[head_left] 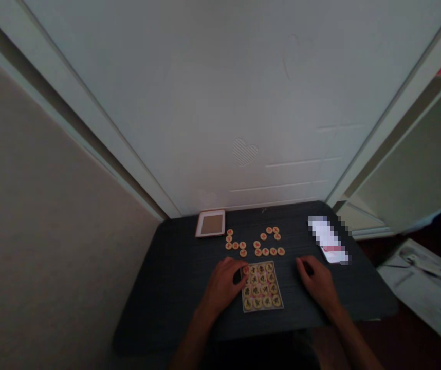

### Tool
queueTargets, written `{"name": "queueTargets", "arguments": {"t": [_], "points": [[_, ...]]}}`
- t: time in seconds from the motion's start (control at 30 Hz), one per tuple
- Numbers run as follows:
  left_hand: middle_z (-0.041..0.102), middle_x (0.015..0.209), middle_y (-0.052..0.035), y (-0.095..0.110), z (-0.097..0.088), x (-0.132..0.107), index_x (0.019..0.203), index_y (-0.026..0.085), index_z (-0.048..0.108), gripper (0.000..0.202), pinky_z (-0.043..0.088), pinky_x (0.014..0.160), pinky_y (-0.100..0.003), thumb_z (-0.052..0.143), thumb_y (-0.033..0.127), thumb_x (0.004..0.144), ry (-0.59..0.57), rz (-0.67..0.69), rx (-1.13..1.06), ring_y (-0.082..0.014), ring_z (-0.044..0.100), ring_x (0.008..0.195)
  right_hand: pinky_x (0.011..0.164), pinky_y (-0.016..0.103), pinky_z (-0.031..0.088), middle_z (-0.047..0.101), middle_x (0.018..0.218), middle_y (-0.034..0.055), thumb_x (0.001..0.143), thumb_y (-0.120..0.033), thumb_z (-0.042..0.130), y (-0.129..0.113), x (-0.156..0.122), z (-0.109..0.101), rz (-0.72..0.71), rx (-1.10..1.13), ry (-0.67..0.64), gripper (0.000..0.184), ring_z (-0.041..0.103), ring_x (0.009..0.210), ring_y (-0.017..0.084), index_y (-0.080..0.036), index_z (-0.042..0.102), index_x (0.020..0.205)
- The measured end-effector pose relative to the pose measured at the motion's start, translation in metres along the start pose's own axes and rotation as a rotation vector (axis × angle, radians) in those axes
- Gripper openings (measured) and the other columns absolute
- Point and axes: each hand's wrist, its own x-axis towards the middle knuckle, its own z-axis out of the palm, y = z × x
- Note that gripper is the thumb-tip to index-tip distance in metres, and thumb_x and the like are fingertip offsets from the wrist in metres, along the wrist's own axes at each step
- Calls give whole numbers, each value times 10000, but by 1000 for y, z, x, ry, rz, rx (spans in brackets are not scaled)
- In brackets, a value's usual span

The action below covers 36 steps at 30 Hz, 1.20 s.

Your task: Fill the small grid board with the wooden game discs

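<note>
A small square tray (262, 310) packed with round wooden game pieces sits near the front of a dark table (182, 288). My left hand (225, 285) rests at the tray's left edge, fingers curled, its fingertips touching a red-marked piece (245, 270) at the tray's top-left corner. My right hand (316, 285) lies on the table to the right of the tray, apart from it, fingers loosely bent and holding nothing. Two loose groups of round pieces (236, 245) (270, 242) lie beyond the tray.
A square lid or box (210, 224) with a pale rim lies at the table's back left. A blurred white object (328, 240) lies at the back right. A white door stands behind the table; papers (424, 285) lie on the floor at right.
</note>
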Motion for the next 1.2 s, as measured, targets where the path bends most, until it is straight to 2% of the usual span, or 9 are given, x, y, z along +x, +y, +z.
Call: {"name": "queueTargets", "arguments": {"t": [0.13,0.33,0.5,0.6,0.7,0.8,0.9,1.0,1.2], "points": [[737,1085,-35,0,3,-1,1117,268,695,214,538,934,-422,661,236,908,-3,10,-5,-242,661,1036,689,335,546,733,841,47,997,-466,515,-1,0,0,-12,2,-8,296,703,736,216,-226,675,929],[686,1237,-35,-3,5,-3,1161,279,680,271,515,1047,-436,672,223,896,40,28,-61,-231,635,1167,691,343,550,724,850,48,998,-421,532,-2,0,-1,-50,-26,6,248,695,749,218,-228,674,935],[668,1260,-41,-14,13,-12,1186,288,676,289,536,1041,-407,687,268,899,107,-37,-160,-221,641,1180,810,407,571,734,939,77,988,-334,557,-7,-4,-3,-197,-49,88,158,699,878,251,-232,678,999],[672,1268,-48,-21,20,-20,1213,288,664,295,555,1011,-412,668,287,919,118,-90,-204,-224,652,1168,872,435,574,741,1010,86,983,-264,561,-22,-13,3,-295,-34,97,154,695,950,253,-235,677,1080],[676,1286,-55,-26,26,-27,1253,282,641,312,546,1028,-427,638,292,941,133,-126,-236,-228,647,1188,934,454,565,740,1123,87,974,-220,568,-49,-26,16,-419,-29,17,239,688,1052,255,-247,668,1189],[676,1304,-58,-27,31,-33,1277,284,633,331,514,1077,-453,628,291,947,143,-118,-252,-233,637,1215,994,463,544,712,1257,96,975,-224,570,-81,-37,30,-537,-44,-130,338,654,1183,262,-250,636,1305],[676,1316,-54,-29,35,-36,1280,294,640,321,499,1097,-464,607,288,960,153,-111,-253,-232,632,1229,1063,490,499,669,1356,107,973,-252,578,-105,-38,38,-583,-67,-230,402,596,1287,276,-229,597,1374],[684,1308,-46,-30,36,-36,1272,302,649,313,505,1093,-458,600,282,963,169,-110,-249,-227,639,1223,1089,470,477,650,1392,101,974,-262,579,-117,-33,41,-580,-75,-289,440,580,1311,258,-221,569,1412],[688,1305,-60,-29,34,-35,1277,286,650,311,497,1101,-482,579,276,974,148,-91,-244,-235,639,1222,1115,480,438,650,1397,94,971,-278,590,-120,-23,41,-545,-90,-350,466,595,1298,255,-238,554,1433]]}}
